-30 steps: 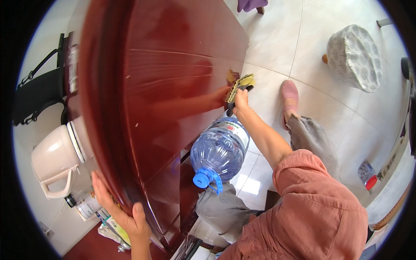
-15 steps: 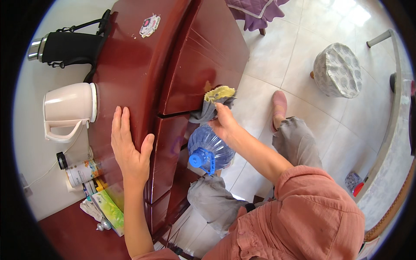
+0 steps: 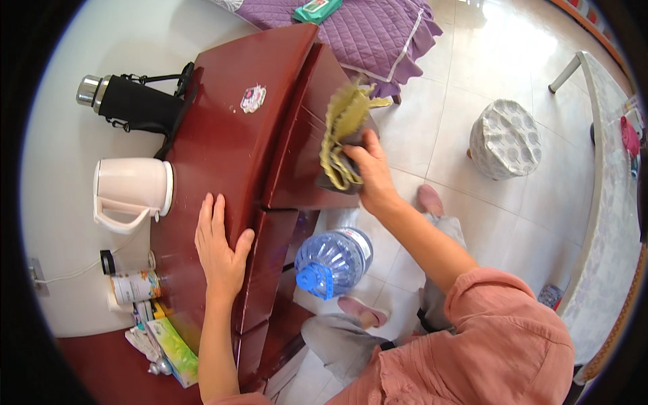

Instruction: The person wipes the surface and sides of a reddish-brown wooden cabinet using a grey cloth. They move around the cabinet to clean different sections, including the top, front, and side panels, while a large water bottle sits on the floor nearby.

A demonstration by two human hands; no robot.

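My left hand lies flat on the top of a dark red wooden cabinet, fingers stretched out near its front edge. A bunched cloth, yellow-green on one side and dark grey on the other, is gripped in my right hand. The cloth is held up in front of the cabinet's upper front panel; whether it touches the panel I cannot tell. Below my right hand, a large clear blue water bottle with a blue cap and handle stands close to the cabinet.
On the cabinet stand a black thermos, a cream electric kettle, a white canister and a green tissue pack. Beyond the cabinet is a purple quilted cover. A cloth-covered stool and a pale table are at the right.
My right hand has raised the cloth away from beside the bottle, toward the far end of the cabinet. My left hand stays on the cabinet top. The view has shifted, showing more purple cover.
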